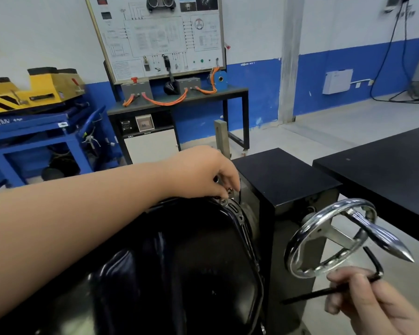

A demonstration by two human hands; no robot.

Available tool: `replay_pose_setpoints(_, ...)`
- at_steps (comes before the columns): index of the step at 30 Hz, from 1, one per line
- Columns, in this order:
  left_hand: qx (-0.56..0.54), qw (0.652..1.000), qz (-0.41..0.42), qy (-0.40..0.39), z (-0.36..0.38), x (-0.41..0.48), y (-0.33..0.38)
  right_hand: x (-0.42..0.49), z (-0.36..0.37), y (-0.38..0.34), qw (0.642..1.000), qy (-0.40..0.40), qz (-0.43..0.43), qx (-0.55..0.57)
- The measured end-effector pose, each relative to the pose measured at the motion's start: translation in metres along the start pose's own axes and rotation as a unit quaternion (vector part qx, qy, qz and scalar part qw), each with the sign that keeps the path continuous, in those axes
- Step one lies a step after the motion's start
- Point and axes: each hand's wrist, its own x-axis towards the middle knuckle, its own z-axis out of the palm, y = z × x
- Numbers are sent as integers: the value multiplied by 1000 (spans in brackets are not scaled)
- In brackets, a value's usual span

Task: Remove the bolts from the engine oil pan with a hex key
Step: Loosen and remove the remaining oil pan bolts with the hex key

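Observation:
A glossy black engine oil pan fills the lower middle of the view, mounted on an engine stand. My left hand reaches across to the pan's far rim and pinches a small bolt with its fingertips, just above a bolt hole in the flange. Down at the lower right, my right hand grips a black L-shaped hex key, held away from the pan beside the handwheel.
A chrome handwheel with a pointed handle sticks out from the black stand box right of the pan. A black table runs along the right. Behind stand a training board bench and a blue cart.

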Motion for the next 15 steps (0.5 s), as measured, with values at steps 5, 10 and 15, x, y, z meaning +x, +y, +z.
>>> replay_pose_setpoints(5, -13, 1000, 1, -8, 3, 4, -3, -3, 1, -9, 999, 18, 11, 31)
replay_pose_setpoints(10, 12, 1000, 19, -19, 4, 4, 0, -1, 5, -22, 997, 25, 16, 66)
replay_pose_setpoints(15, -19, 999, 11, -42, 5, 4, 0, 11, 24, -44, 995, -12, -60, 79)
